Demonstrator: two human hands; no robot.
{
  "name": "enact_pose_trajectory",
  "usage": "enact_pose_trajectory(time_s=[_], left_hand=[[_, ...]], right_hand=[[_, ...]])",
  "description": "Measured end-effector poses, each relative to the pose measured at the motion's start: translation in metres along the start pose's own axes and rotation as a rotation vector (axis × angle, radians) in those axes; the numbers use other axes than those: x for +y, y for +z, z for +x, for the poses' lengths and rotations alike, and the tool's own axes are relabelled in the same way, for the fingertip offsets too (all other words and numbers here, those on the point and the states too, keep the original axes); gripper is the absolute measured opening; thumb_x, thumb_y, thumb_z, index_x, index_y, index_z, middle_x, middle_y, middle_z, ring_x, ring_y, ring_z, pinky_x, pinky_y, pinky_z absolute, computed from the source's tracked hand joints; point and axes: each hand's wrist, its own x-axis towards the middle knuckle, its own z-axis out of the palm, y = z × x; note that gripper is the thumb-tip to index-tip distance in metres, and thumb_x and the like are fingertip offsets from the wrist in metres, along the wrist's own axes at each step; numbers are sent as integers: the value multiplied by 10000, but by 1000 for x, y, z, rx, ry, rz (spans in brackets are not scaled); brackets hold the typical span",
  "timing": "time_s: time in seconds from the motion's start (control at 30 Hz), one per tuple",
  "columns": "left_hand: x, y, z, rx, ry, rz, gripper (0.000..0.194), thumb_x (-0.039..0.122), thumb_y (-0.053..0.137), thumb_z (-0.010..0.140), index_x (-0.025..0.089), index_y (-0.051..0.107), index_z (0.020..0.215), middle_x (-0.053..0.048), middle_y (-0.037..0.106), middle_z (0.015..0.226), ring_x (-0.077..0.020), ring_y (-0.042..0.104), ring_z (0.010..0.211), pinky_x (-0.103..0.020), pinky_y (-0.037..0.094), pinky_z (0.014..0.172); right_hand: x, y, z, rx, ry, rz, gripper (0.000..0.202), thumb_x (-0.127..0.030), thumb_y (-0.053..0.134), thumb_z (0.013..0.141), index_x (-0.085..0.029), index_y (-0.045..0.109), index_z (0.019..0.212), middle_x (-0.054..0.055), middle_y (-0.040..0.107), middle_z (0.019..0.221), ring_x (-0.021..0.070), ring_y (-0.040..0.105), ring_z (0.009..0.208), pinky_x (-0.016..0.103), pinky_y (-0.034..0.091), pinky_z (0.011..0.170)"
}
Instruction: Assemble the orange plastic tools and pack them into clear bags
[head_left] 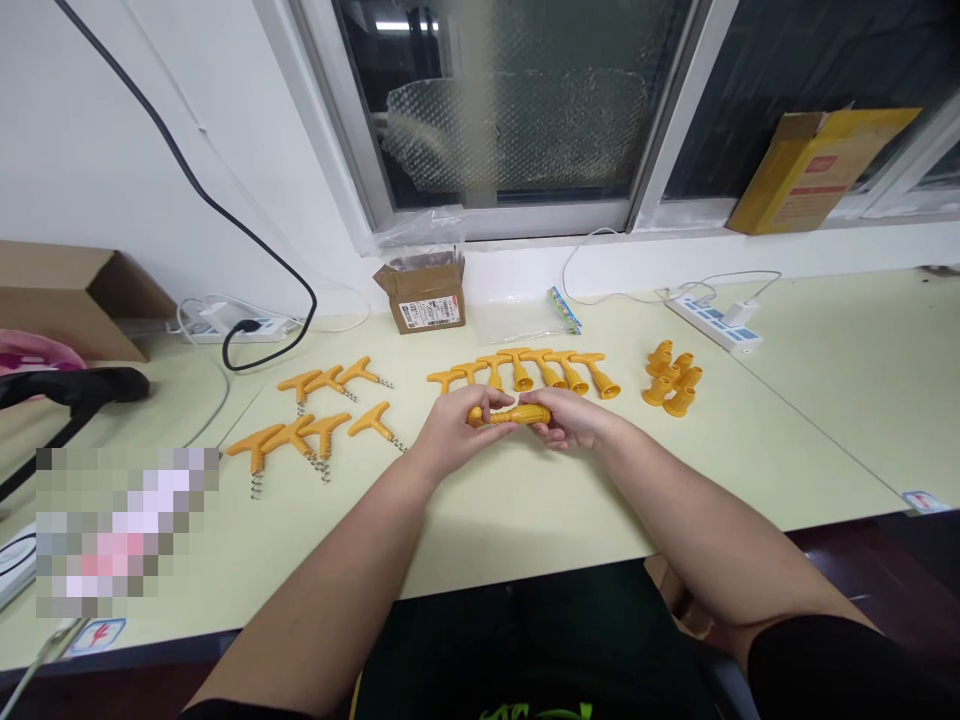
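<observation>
Corkscrews and sleeves, looks about halfway

Far left there's an open cardboard box [52, 280], can't see inside. Next, seven bare corkscrews [255, 441] lie on the surface [525, 530], metal spirals showing. A small carton [431, 305] sits near the wall with clear plastic poking out; no clue what's deeper.

In the middle, about seven corkscrews make a row, and the ones I can see properly have yellow sleeves [523, 376] over their spirals. The left few are partly hidden. Just in front, the left hand [450, 430] has its fingers pinching the handle end of a sleeved corkscrew [531, 414], while the right hand's [581, 418] fingers curl round the sleeve end.

Behind them is a flat zip bag [517, 320], nothing I can make out inside. To the right stand roughly six loose sleeves [660, 390], then a yellow box [825, 170] against the window, contents unknown.
</observation>
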Motion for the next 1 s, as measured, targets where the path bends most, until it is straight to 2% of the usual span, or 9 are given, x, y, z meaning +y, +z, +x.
enact_pose_trajectory(time_s=[0.13,0.23,0.33,0.43,0.6,0.7,0.77,0.87,1.0], left_hand=[[-4,-3,3,5,-157,-106,455,353,859,759,228,423,794,-66,781,978,-244,745,982,-404,563,909],[-9,-11,8,20,-271,-298,505,295,876,736,239,424,953,-15,749,942,-191,739,933,-361,573,888],[-13,-20,12,29,-373,-505,638,252,906,690,256,407,1089,36,714,875,-143,725,814,-340,596,837],[-13,-25,14,54,-459,-606,696,241,927,658,253,413,1127,32,724,852,-139,725,787,-350,612,829],[-14,-41,20,264,-530,-623,624,232,957,590,210,496,1009,0,736,856,-126,722,765,-267,601,774],[-19,-63,23,431,-541,-579,520,232,959,567,169,600,938,8,701,799,-72,653,646,-190,558,670],[-20,-81,23,499,-549,-490,479,267,948,583,155,671,958,-1,689,763,-66,609,592,-181,522,598],[-18,-100,18,428,-689,-278,444,289,932,584,151,722,950,-27,683,690,-98,586,540,-208,472,513],[-11,-110,10,96,-893,-73,320,240,925,524,172,719,759,-60,723,719,-191,671,599,-293,532,557]], right_hand=[[1,-14,2,-49,-232,-94,365,-490,798,825,-220,627,1001,-16,664,781,112,622,595,261,571,596],[2,-21,3,-90,-327,-171,416,-419,863,772,-227,616,1046,-19,684,871,125,680,698,294,590,726],[4,-19,2,-149,-281,-191,405,-438,845,788,-219,569,988,-6,714,851,139,692,687,316,584,716],[7,-13,3,-162,-283,-189,415,-446,838,793,-224,530,961,5,731,858,147,697,699,327,581,719],[12,-12,6,-74,-423,-208,461,-372,860,771,-240,552,1089,5,709,967,135,693,788,322,577,791],[11,-16,5,-54,-441,-270,450,-357,839,787,-242,574,1131,48,686,1144,148,701,888,339,578,845],[10,-19,4,-7,-445,-340,393,-368,811,815,-238,592,1114,50,677,1137,152,693,893,345,572,851],[9,-22,4,37,-439,-433,304,-353,777,840,-228,617,1067,32,688,1004,167,677,880,360,556,870],[9,-23,4,32,-411,-507,243,-341,757,841,-224,637,1018,32,696,946,191,667,901,375,548,877]])
